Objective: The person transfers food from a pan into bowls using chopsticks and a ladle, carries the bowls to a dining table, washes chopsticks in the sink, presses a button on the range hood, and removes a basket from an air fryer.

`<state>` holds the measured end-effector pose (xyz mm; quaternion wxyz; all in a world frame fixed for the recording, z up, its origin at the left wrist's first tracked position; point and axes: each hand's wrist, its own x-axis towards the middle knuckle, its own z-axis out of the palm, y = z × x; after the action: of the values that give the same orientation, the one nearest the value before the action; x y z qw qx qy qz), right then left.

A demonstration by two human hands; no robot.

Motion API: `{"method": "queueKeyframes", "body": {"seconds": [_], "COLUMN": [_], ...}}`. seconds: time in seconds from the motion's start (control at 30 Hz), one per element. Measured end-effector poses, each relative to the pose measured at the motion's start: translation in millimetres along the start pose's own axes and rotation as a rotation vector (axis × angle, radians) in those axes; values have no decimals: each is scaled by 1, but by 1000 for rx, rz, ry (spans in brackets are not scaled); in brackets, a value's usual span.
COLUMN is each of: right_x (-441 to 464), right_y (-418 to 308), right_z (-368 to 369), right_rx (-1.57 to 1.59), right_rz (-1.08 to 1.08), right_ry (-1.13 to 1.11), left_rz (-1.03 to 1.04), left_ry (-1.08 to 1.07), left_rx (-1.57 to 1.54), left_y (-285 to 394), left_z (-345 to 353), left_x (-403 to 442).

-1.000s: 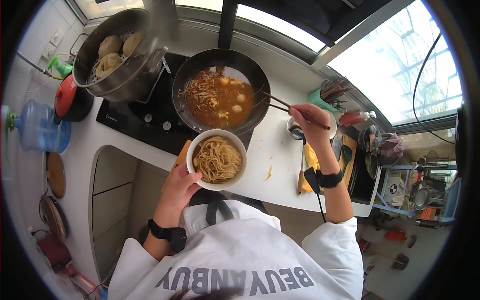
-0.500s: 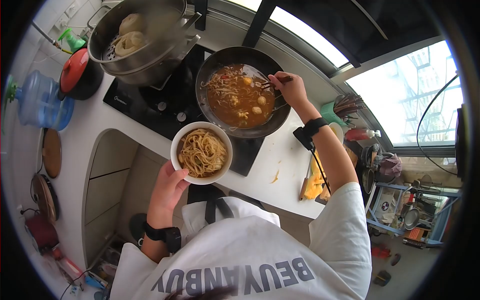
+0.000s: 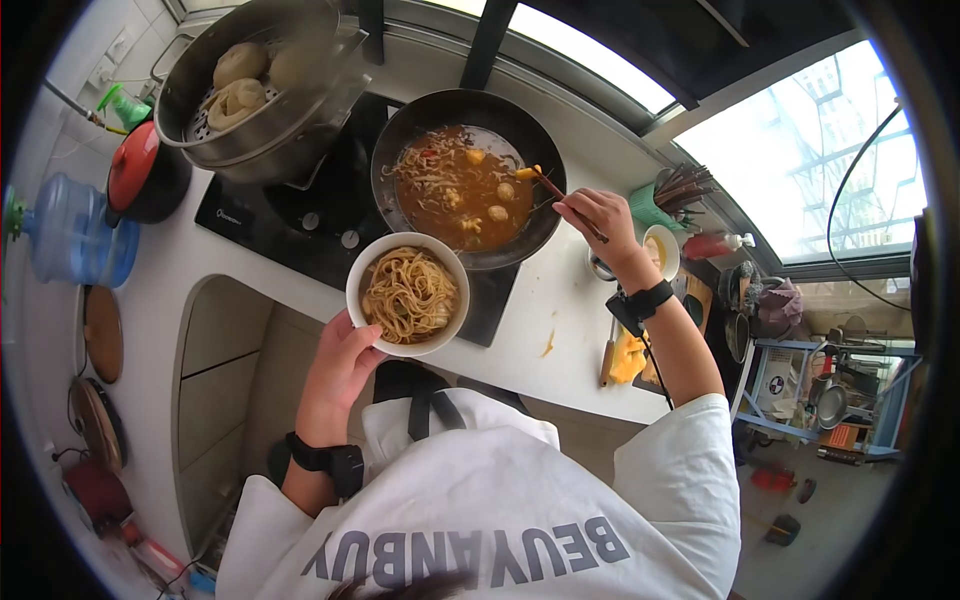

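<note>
Stringy noodles (image 3: 410, 295) fill a smooth white bowl (image 3: 428, 347).
Left hand (image 3: 345, 365) clasps it; right hand (image 3: 605, 225) clamps slim chopsticks (image 3: 549, 185) bearing a yellow morsel (image 3: 527, 173) over the round wok (image 3: 455, 106).

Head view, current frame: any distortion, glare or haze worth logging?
Head view: strong fisheye stretch, with black, darkened corners; head view: the large pale window pane at upper right is blown out nearly white; head view: a greyish haze, perhaps steam, softens the upper right of the round stainless-steel steamer; head view: the pale yellow noodles in the round white bowl look reasonably clear.
</note>
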<state>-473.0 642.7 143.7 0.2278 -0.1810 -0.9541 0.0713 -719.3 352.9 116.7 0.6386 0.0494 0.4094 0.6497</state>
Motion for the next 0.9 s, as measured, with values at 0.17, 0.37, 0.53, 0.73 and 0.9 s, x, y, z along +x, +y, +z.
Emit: {"method": "queueKeyframes", "body": {"seconds": [0.17,0.37,0.53,0.73,0.9], "right_x": [-17,-36,-42,-75,-116], "right_y": [-13,-28,-60,-125,-165], "right_z": [-6,-6,-31,-56,-69], "right_rx": [-21,64,97,336,412], "right_rz": [-15,116,162,250,457], "right_ry": [101,214,371,547,586], "left_rz": [-33,-59,-74,-73,-169], "left_ry": [-33,-16,-24,-47,-145], "left_rx": [10,31,57,117,162], "left_y": [-4,-13,-17,-35,-48], "left_z": [3,7,17,29,56], "left_x": [4,12,23,39,48]}}
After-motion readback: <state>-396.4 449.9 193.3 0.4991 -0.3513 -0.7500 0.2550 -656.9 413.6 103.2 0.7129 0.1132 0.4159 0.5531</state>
